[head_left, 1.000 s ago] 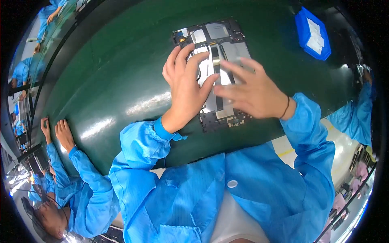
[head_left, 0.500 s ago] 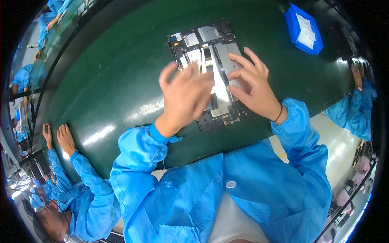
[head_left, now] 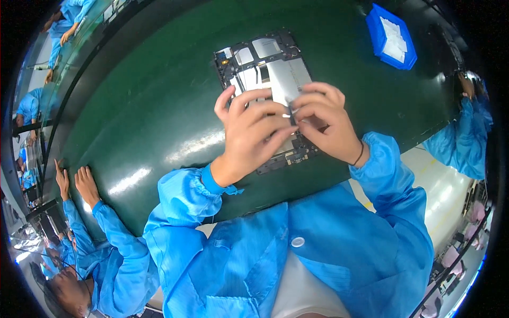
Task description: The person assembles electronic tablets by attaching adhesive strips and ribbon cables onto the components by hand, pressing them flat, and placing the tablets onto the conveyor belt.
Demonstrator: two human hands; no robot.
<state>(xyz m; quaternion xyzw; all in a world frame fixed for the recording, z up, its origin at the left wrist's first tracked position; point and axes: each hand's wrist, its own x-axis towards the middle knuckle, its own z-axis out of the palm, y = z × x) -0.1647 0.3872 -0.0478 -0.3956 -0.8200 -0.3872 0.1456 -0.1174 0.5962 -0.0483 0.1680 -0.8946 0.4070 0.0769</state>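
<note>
Left hand (head_left: 249, 130) half open, fingers spread and loosely bent, thumb reaching toward right hand (head_left: 333, 124), which is curled with thumb and index tips close together; tips nearly meet over opened tablet (head_left: 283, 71), blurred near a dark strip, so cannot tell if either hand has hold of it or is fully closed on anything. Tablet lies flat on green worktop (head_left: 159, 106) in front of the person, internals up, lower half partly covered by both hands. Blue bin (head_left: 373, 32) with white pieces (head_left: 393, 40) sits well apart, beyond right hand.
</note>
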